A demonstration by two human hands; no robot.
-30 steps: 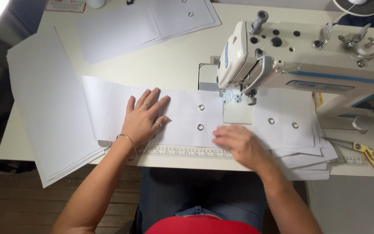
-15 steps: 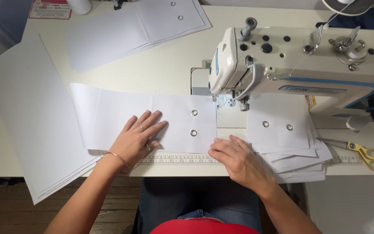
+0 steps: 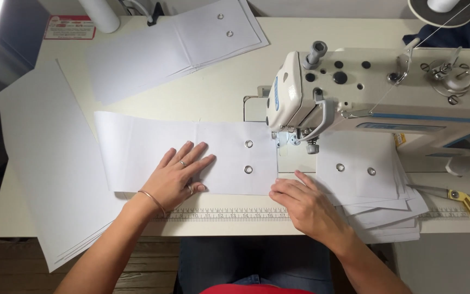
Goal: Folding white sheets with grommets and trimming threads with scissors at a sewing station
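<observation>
**A:** What's the setup there?

**B:** White table, sewing machine on the right, stacks of white pieces all around. The strip I'm working lies flat in front of me, its eyelet end just left of the presser foot.

**A:** Hands?

**B:** Both flat and open, gripping nothing. My left hand presses mid-strip, my right hand rests at the near right corner. I'd say keep the edge square to the foot, press lightly, and keep fingers clear of the needle.
</observation>
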